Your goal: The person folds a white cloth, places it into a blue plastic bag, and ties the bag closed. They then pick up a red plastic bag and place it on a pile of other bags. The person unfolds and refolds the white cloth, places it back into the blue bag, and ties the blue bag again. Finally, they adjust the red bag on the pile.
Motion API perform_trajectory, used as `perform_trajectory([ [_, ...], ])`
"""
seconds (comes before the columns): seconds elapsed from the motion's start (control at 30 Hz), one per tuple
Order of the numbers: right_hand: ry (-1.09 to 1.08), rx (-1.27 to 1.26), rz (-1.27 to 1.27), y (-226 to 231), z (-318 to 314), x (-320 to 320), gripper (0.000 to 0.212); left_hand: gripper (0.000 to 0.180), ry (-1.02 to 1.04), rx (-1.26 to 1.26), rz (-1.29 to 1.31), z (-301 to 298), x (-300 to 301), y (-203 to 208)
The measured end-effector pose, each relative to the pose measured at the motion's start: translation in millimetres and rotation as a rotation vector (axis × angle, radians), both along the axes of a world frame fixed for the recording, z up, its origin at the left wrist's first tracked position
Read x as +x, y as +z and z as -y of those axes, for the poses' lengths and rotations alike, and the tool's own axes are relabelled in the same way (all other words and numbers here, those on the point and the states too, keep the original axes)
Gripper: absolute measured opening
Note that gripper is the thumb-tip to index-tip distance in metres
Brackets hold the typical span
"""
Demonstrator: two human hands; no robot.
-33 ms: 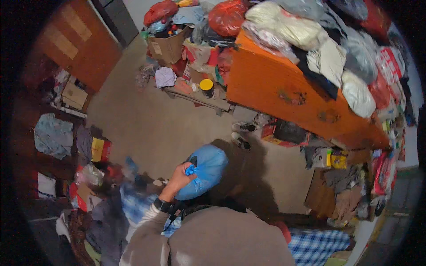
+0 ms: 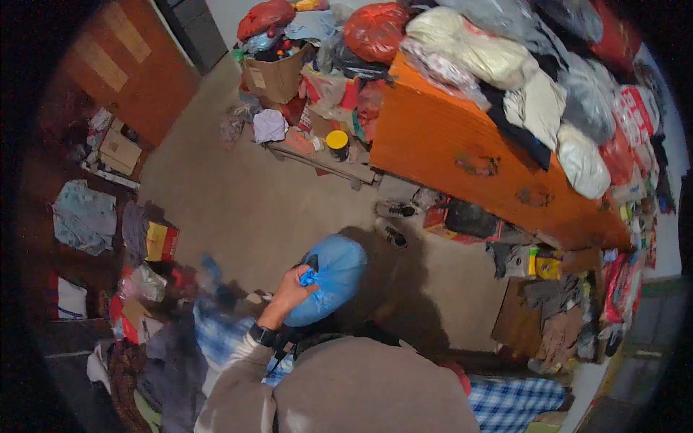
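My left hand (image 2: 291,291) is closed round the gathered neck of a full blue plastic bag (image 2: 336,267). The bag hangs in front of my body, rounded and bulging, and its contents cannot be made out. A small dark thing shows just beside my fingers against the bag; its kind is unclear. On my left wrist sits a dark watch (image 2: 263,335). My right hand does not show anywhere in the picture.
An orange wooden cabinet (image 2: 447,144) piled with stuffed bags stands at the far right. Left of it, a low bench (image 2: 317,162) holds a yellow-lidded tub (image 2: 337,141). A pair of shoes (image 2: 394,220) lies on the floor ahead. Clothes and boxes crowd the left side.
The whole view has shifted very slightly. My left hand keeps its hold on the blue bag, and nothing else has visibly moved.
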State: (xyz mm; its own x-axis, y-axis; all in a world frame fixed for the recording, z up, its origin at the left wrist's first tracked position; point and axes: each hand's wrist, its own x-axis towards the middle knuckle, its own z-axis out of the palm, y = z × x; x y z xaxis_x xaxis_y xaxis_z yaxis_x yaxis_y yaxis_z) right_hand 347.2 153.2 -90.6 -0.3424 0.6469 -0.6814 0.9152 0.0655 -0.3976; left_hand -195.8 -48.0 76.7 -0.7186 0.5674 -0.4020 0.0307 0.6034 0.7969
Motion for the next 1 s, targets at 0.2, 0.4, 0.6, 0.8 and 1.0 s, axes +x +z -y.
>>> perform_trajectory([
  [0.2,0.164,0.045,0.009,70.1,-54.7,-46.0,0.063,0.034,0.047,0.049,0.159,9.1,33.1,-10.6],
  [0.4,0.256,0.061,0.060,130.2,-41.4,-194.7,0.064,0.044,0.122,0.099,-0.131,65.1,-48.4,-1.1],
  [0.6,0.358,0.102,0.142,190.2,-46.6,-305.0,0.065,0.049,0.248,0.118,0.172,95.6,-122.6,5.8],
  [0.8,0.558,0.212,-0.521,218.2,-85.1,-474.0,0.052,0.042,0.283,0.176,-0.224,109.2,-182.2,-9.6],
  [1.0,0.474,0.118,-0.822,260.2,-104.9,-664.0,0.030,0.030,0.426,0.156,0.074,102.7,-245.7,7.3],
])
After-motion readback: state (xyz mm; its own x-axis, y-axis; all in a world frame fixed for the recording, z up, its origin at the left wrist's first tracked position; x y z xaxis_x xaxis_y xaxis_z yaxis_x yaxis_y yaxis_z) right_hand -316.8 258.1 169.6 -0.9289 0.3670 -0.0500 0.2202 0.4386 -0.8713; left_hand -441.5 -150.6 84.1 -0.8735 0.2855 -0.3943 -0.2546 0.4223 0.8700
